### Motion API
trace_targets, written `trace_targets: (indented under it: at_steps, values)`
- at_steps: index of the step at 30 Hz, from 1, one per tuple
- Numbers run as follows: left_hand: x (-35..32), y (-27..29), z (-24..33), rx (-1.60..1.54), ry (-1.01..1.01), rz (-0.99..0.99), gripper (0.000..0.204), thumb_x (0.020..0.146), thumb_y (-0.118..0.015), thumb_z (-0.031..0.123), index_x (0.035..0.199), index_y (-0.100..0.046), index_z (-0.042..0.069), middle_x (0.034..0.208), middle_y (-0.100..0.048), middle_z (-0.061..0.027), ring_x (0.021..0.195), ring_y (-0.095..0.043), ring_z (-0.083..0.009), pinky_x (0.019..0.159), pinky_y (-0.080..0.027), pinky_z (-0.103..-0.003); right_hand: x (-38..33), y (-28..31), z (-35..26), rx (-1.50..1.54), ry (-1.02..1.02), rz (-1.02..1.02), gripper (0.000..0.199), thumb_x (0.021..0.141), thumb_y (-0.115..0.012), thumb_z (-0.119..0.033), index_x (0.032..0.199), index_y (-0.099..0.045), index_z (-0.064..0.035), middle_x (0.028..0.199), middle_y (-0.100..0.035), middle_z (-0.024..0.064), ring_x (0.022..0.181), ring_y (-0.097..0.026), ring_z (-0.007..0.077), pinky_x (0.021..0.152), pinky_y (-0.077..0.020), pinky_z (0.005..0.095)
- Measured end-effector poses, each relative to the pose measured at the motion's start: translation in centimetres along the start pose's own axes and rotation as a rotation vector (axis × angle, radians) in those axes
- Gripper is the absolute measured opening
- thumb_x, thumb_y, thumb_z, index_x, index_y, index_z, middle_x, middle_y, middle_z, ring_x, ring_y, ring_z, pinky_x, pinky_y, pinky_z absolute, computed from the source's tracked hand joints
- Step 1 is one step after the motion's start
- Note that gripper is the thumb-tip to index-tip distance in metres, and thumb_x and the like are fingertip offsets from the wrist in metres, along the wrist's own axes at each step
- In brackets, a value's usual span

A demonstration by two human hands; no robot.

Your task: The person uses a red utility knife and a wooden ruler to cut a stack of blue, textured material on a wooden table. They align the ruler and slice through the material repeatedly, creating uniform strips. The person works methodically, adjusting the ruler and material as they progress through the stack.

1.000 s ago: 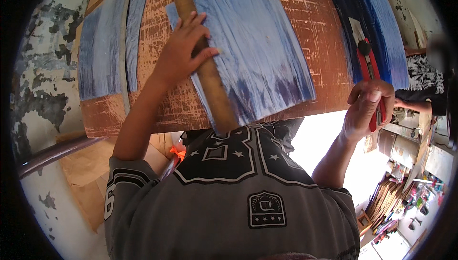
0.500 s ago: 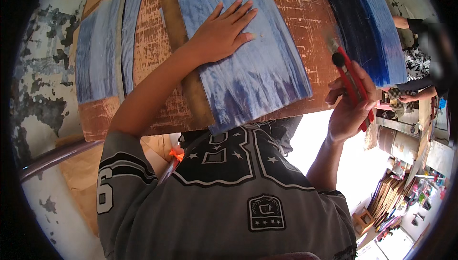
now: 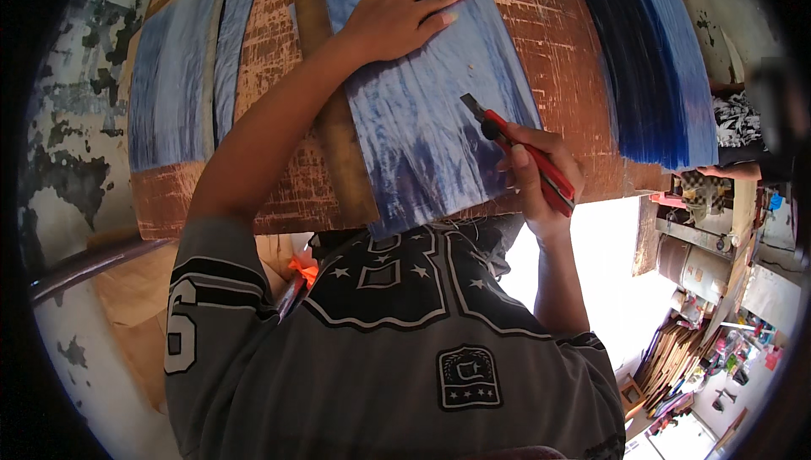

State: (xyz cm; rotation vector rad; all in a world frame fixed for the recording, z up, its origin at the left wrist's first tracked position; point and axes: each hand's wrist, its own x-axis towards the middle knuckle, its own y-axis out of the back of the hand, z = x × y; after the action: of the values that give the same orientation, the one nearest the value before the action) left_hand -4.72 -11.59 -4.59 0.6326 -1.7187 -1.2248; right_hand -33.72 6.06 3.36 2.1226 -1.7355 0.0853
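From the head camera I see my left hand (image 3: 404,16) lying flat, fingers spread apart, palm down on a streaky blue rectangular sheet (image 3: 422,122) that rests on a worn brown wooden board with flaking paint (image 3: 553,29). Just left of that sheet, touching its long edge, a long narrow tan wooden straightedge (image 3: 334,114) runs across the board from the far side toward my chest, and my left forearm crosses over it. My right hand (image 3: 541,177) sits at the sheet's near right corner, fingers curled tight around a red-handled utility knife with a dark blade holder (image 3: 519,152); its tip points up and left over the sheet's right part, though I cannot tell whether the blade touches the surface. Well to the right of the sheet, a thick stack of dark blue sheets (image 3: 650,63) lies on the board's right end. Left of the straightedge, two more pale blue strips (image 3: 182,80) lie on the board, apart from the sheet. Below the sheet, my grey and black printed shirt (image 3: 380,359) fills the lower view.
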Motion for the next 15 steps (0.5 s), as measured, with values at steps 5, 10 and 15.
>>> trace_targets:
  at_steps: [5, 10, 15]
  values:
    - [1.4, -1.1, -1.9, 0.052, 0.028, 0.024, 0.052, 0.114, -0.028, 0.057, 0.164, -0.036, 0.046, 0.175, -0.030, -0.0010, 0.162, -0.025, -0.0317, 0.130, -0.016, -0.064, 0.5, -1.3, 0.3, -0.069, -0.023, -0.010, 0.020, 0.105, -0.066, -0.012, 0.120, -0.071, 0.0006, 0.100, -0.079, 0.0144, 0.077, -0.075, 0.0150, 0.067, -0.0564, 0.0264]
    - [2.7, -2.6, -3.1, 0.042, 0.071, 0.082, 0.053, 0.113, -0.029, 0.059, 0.164, -0.036, 0.046, 0.174, -0.032, -0.0008, 0.161, -0.026, -0.0329, 0.128, -0.018, -0.066, 1.3, -1.7, 0.3, 0.008, -0.103, 0.006, 0.023, 0.108, -0.062, -0.018, 0.122, -0.071, -0.0013, 0.099, -0.078, 0.0116, 0.079, -0.075, 0.0143, 0.066, -0.0551, 0.0252]
    - [4.5, -1.4, -5.2, -0.043, 0.127, -0.006, 0.058, 0.112, -0.035, 0.057, 0.164, -0.040, 0.034, 0.171, -0.037, -0.0099, 0.160, -0.029, -0.0364, 0.126, -0.019, -0.066, 2.7, -2.2, 0.4, 0.005, -0.073, -0.014, 0.024, 0.109, -0.060, -0.019, 0.125, -0.071, -0.0035, 0.101, -0.077, 0.0119, 0.081, -0.076, 0.0142, 0.067, -0.0556, 0.0252]
